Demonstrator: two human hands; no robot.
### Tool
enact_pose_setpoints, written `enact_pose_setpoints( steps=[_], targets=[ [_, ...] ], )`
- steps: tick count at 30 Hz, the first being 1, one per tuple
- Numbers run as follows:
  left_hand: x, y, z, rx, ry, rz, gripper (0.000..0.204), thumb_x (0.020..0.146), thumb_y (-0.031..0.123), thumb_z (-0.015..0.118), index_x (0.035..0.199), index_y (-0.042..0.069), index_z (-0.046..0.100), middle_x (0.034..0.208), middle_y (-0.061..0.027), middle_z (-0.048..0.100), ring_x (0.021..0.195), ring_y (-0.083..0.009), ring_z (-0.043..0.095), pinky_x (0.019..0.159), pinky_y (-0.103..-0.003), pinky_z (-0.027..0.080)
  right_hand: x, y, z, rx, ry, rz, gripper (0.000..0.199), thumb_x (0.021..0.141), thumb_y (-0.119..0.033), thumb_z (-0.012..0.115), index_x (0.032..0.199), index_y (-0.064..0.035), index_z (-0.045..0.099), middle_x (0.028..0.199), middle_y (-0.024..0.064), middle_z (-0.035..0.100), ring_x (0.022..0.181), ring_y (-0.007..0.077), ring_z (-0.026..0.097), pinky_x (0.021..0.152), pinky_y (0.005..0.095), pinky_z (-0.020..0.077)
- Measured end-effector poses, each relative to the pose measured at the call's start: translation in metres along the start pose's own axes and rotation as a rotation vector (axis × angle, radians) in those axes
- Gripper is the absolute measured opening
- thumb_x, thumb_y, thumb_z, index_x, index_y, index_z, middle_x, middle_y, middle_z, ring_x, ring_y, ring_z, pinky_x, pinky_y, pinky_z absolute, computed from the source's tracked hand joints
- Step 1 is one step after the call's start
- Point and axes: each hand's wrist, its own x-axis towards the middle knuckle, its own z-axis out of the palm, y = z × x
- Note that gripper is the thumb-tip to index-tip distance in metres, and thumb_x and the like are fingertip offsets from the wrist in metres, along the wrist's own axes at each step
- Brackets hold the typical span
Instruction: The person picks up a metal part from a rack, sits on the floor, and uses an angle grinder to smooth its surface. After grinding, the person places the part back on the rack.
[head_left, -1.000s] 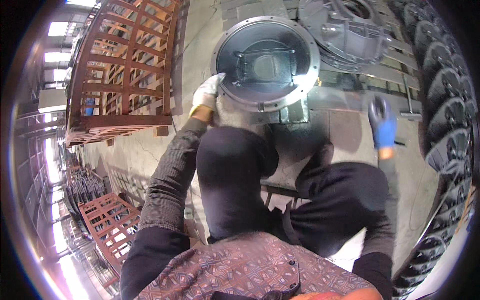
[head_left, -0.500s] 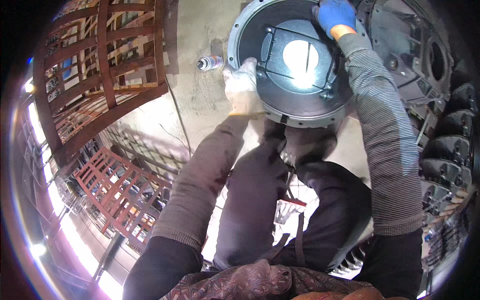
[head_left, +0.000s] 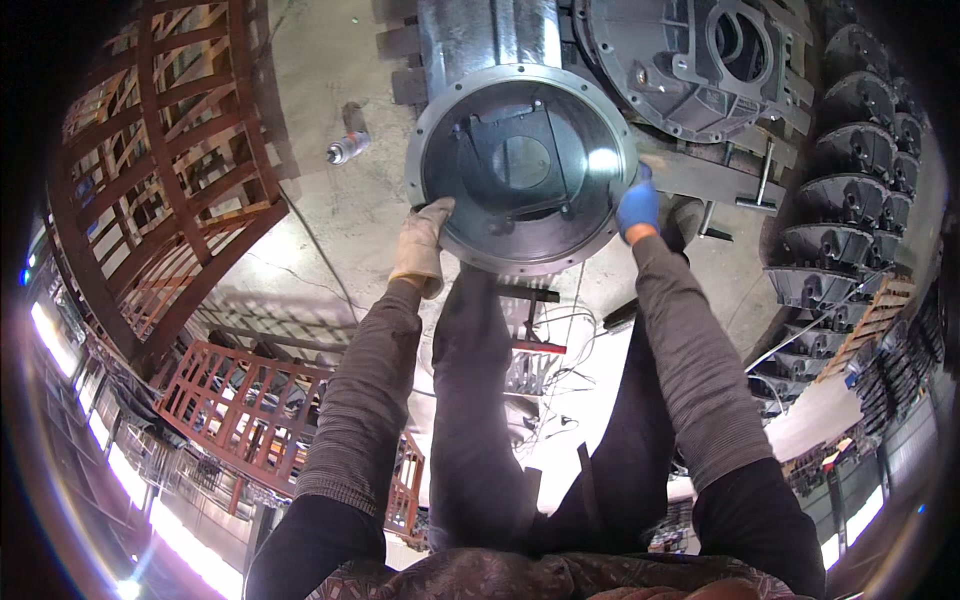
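Between my hands is a large round metal housing point(head_left: 520, 262) with a bolt-hole rim, its dark bowl-shaped inside facing me. My left hand point(head_left: 422, 240), in a pale glove, grips the rim at the lower left, thumb over the edge. On the right side my right hand point(head_left: 638, 208), in a blue glove, is closed round the rim, its fingers partly hidden behind it. Just beyond stands a shiny metal cylinder point(head_left: 490, 38), partly covered by the housing. A second, larger cast housing point(head_left: 690, 70) lies at the far right.
A spray can point(head_left: 348, 148) lies on the floor at left, near a brown slatted metal crate point(head_left: 160, 150). Rows of stacked dark castings point(head_left: 840, 200) line the right side. T-handled metal bars point(head_left: 762, 180) lie near the larger housing. Cables point(head_left: 570, 350) run between my legs.
The housing has tilted and come lower in view. My right hand has moved from its top edge down to its right side. My left hand keeps the lower left rim; the view has shifted.
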Motion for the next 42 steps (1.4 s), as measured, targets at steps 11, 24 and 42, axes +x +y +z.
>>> enact_pose_setpoints(
  steps=[11,24,42],
  targets=[
    [0.001,-0.016,0.074,1.242,0.127,0.661,0.029,0.101,0.015,0.056,0.121,0.01,0.077,0.126,-0.0115,0.077,0.116,-0.0298,0.074,0.098,-0.038,0.058,-0.072,0.097,-0.104,0.702,-0.096,0.359,0.053,0.087,-0.011,0.082,0.137,-0.0005,0.066,0.117,0.0108,0.076,0.1,0.023,0.07,0.092,0.037,0.0562],
    [-0.011,0.11,0.203,1.116,-0.207,0.814,0.067,0.077,0.01,0.087,0.14,0.013,0.067,0.14,-0.0095,0.069,0.13,-0.0302,0.067,0.109,-0.037,0.056,0.036,0.155,-0.225,0.277,0.056,0.376,0.06,0.091,-0.027,0.083,0.14,0.004,0.067,0.116,0.0171,0.079,0.098,0.0262,0.073,0.086,0.0378,0.0573],
    [-0.118,0.262,0.291,0.584,0.047,0.798,0.032,0.1,0.035,0.067,0.124,0.018,0.08,0.113,-0.0173,0.079,0.107,-0.0359,0.076,0.091,-0.041,0.058,0.104,0.189,-0.24,1.028,0.089,0.432,0.032,0.106,-0.024,0.065,0.13,-0.0049,0.075,0.119,0.0079,0.077,0.107,0.0237,0.072,0.092,0.0403,0.0574]
  ],
)
